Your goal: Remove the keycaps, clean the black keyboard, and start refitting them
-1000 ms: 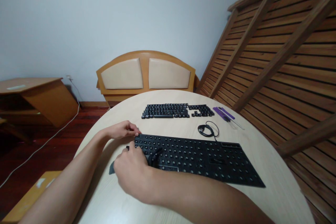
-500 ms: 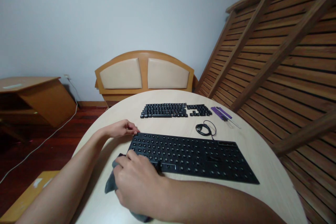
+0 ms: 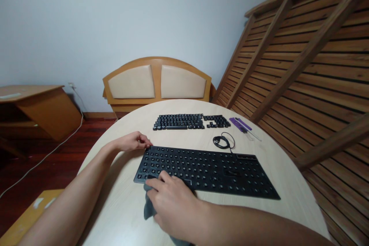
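A black keyboard base [image 3: 207,169], its keycaps off and its switches bare, lies slightly askew on the round table. With fingers pinched at its far left corner, my left hand [image 3: 135,141] grips the edge. My right hand [image 3: 175,203] is closed round a dark grey cloth [image 3: 149,205] and presses it on the near edge of the base, left of the middle. Part of the cloth is hidden under the palm. A coiled black cable [image 3: 221,141] runs from the far side of the base.
Loose black keycaps [image 3: 180,120] lie in keyboard order toward the far side of the pale table [image 3: 121,203]. Purple-handled tools [image 3: 240,125] are right of them. A slatted wooden frame [image 3: 302,69] leans at the right; a padded headboard [image 3: 157,80] stands behind.
My right hand has slid the cloth rightward along the near edge of the keyboard base, uncovering its near left corner. My left hand stays at the far left corner.
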`<state>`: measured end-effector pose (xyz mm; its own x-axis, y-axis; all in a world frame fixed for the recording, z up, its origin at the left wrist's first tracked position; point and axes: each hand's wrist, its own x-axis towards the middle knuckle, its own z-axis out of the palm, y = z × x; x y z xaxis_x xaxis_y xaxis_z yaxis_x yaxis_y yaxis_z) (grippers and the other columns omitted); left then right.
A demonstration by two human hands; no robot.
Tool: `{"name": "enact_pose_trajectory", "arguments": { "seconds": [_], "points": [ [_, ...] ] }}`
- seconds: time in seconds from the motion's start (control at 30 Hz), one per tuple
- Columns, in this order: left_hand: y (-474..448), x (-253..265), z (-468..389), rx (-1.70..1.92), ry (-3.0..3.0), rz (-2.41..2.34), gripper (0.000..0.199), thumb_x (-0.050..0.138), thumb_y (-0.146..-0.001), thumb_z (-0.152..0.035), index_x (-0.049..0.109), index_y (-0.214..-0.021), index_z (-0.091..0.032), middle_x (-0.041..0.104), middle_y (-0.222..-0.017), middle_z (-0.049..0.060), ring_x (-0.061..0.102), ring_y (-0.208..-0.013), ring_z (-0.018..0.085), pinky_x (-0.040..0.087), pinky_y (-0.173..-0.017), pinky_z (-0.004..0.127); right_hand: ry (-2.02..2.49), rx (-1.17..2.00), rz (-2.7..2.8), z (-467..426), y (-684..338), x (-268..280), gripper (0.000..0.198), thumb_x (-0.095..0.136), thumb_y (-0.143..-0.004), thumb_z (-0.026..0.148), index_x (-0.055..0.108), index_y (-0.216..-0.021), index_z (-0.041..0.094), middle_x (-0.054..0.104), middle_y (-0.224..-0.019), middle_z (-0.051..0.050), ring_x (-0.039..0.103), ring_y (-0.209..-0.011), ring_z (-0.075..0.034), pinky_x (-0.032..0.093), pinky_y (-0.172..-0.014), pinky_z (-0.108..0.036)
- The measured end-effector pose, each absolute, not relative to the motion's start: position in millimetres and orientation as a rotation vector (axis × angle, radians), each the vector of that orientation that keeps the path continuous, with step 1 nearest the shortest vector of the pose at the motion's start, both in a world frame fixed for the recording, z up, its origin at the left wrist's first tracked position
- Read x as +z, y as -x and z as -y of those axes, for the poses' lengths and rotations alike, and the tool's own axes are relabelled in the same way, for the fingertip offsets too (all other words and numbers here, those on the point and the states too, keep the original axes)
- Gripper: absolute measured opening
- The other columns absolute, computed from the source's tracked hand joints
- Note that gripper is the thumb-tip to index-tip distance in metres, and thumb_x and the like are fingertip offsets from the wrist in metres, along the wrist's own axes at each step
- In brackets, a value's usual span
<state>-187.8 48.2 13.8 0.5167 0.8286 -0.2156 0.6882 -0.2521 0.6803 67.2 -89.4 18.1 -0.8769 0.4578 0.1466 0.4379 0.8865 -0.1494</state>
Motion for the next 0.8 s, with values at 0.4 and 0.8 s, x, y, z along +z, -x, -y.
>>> {"name": "enact_pose_trajectory", "arguments": {
  "seconds": [0.4, 0.8],
  "points": [
    [187.5, 12.4, -48.8, 0.212, -2.040, -1.271, 0.038, 0.056, -0.079, -0.035, 0.078, -0.100, -0.012, 0.076, -0.095, 0.006, 0.066, -0.086, 0.022, 0.050, -0.077, 0.027, 0.765, 0.234, 2.833, 73.6, -78.6, 36.3, 0.023, 0.060, -0.086, 0.024, 0.070, -0.101, 0.011, 0.069, -0.118, -0.008, 0.055, -0.102, -0.027, 0.055, -0.079, -0.038],
    [187.9, 11.0, -49.4, 0.204, -2.056, -1.266, 0.037, 0.054, -0.078, -0.029, 0.078, -0.099, -0.010, 0.077, -0.096, 0.007, 0.066, -0.087, 0.022, 0.050, -0.079, 0.027, 0.664, 0.190, 2.885, 42.8, -62.5, 28.6, 0.022, 0.059, -0.085, 0.021, 0.069, -0.102, 0.011, 0.070, -0.117, -0.011, 0.056, -0.101, -0.027, 0.051, -0.083, -0.037]
  ]
}}
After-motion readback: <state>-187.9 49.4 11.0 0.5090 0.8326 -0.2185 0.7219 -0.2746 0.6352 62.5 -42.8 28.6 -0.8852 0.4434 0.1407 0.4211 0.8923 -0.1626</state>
